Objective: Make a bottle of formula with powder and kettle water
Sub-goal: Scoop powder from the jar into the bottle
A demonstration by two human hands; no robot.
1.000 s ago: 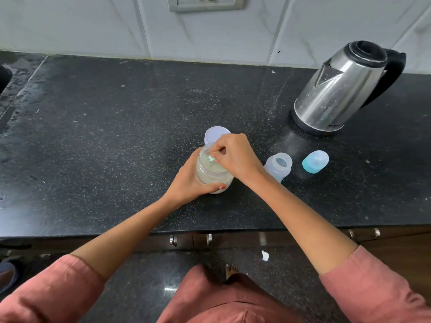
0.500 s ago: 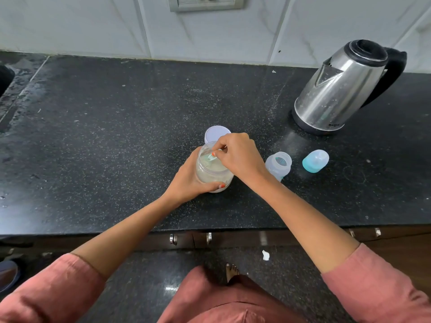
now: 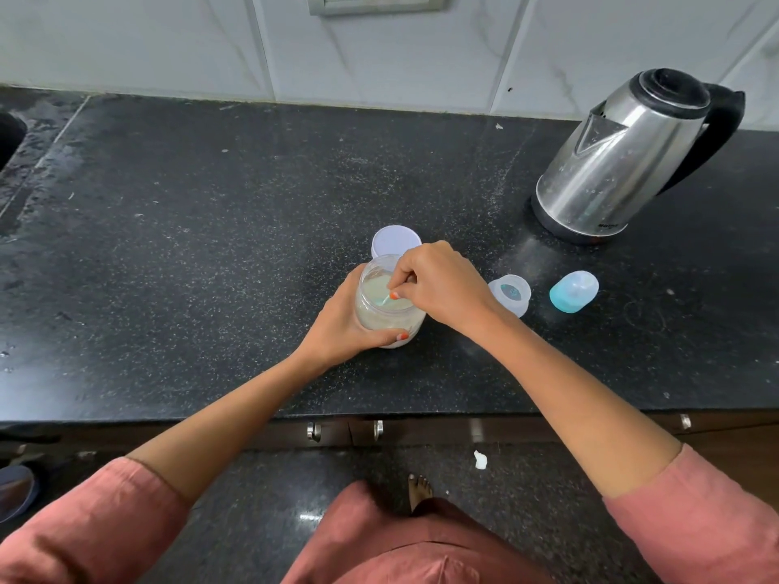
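Jar: clear plastic powder jar (image 3: 390,316) stands upright on the black granite counter (image 3: 189,255), near the front edge, lid off, pale powder inside.
Left hand: the left hand (image 3: 339,326) grips the jar from its 9 o'clock side; fingers curled round the wall and close together, one orange-painted nail showing low on the near side.
Right hand: the right hand (image 3: 442,284) hovers over the jar's mouth from 3 o'clock; thumb and forefinger pinch the handle of a teal scoop (image 3: 382,300), other fingers tucked in.
Scoop: tip points down into the jar, at or just above the powder; cannot tell whether it holds any.
Lid: pale round lid (image 3: 396,242) lies flat at the jar's 12 o'clock, just behind it.
Bottle: clear baby bottle (image 3: 511,293) stands open at the jar's 3 o'clock, just beyond the right wrist, apart from the jar.
Bottle cap: teal-and-clear bottle cap (image 3: 574,290) lies on its side, further out at 3 o'clock, near the bottle but not touching it.
Kettle: steel kettle (image 3: 624,162) with black lid and handle sits at the jar's 2 o'clock, well apart, spout facing left.
Wall: white tiles; a socket plate (image 3: 375,0) at 12 o'clock, cut off by the top edge.
Floor: a white scrap (image 3: 479,459) beneath the counter edge.
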